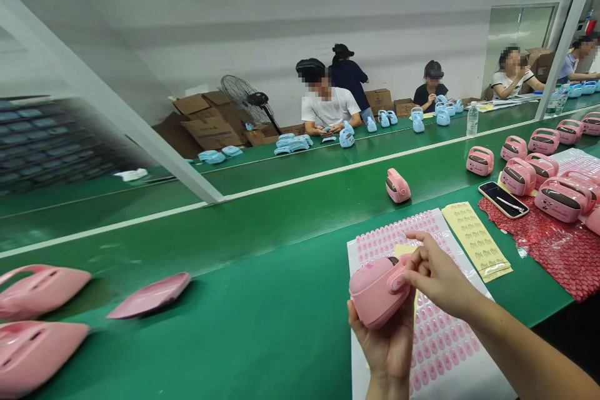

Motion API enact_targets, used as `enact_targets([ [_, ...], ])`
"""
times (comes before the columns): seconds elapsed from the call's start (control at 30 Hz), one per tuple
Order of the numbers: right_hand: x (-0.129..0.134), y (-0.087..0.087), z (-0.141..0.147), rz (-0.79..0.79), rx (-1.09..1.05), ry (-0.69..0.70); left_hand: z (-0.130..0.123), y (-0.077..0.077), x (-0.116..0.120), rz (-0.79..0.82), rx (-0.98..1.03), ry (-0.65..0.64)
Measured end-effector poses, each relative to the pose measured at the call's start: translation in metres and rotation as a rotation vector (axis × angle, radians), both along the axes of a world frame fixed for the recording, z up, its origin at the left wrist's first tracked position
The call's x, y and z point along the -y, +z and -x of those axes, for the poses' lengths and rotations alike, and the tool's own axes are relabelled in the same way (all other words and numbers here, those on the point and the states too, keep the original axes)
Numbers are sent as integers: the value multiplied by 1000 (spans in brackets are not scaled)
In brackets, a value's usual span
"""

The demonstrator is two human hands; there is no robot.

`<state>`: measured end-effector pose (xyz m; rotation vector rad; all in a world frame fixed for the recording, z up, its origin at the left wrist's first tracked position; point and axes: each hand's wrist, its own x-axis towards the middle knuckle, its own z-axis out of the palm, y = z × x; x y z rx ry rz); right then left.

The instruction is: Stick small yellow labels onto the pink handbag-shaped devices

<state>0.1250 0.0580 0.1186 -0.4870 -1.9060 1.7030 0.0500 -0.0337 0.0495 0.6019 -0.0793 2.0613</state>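
A small pink handled device (pixel 372 300), with a rounded body and a dark patch near its top, sits tilted in my left hand (pixel 387 350). The fingers of that hand wrap it from below. My right hand (pixel 434 275) is closed at the device's near right side, its thumb against the oval end of the handle and its index finger bent above. What lies under the right fingertips is partly hidden. Beneath both hands spreads a white sheet of pink oval stickers (pixel 438 362). A yellow sticker sheet (pixel 477 240) lies just right of it.
Several finished-looking pink devices (pixel 560 199) stand at right on red bubble wrap (pixel 557 250), beside a phone (pixel 504 200). One more pink device (pixel 397 185) is on the green belt (pixel 300 206). Pink shell parts (pixel 150 295) lie left. People across handle blue devices (pixel 347 135); a bottle (pixel 472 120) stands there.
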Motion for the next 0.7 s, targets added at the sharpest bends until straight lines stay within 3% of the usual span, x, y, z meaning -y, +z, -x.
enact_targets([
  [0.13, 0, -9, -6, -163, -216, -127, 2, -5, 1, 24, 18, -40],
  [0.3, 12, -20, -11, -802, -300, -189, 3, -7, 3, -10, 31, -40],
  [0.4, 8, -26, -11, -981, -297, -201, 5, -10, 2, 0, 15, -47],
  [0.47, -2, -28, -13, -910, -251, -226, 8, -12, 3, 36, 0, -11],
  [0.57, -22, -27, -20, -614, -165, -285, 15, -17, 7, 212, -57, 118],
  [0.7, -38, -20, -27, -262, -160, -139, 25, -24, 16, 626, -436, 488],
])
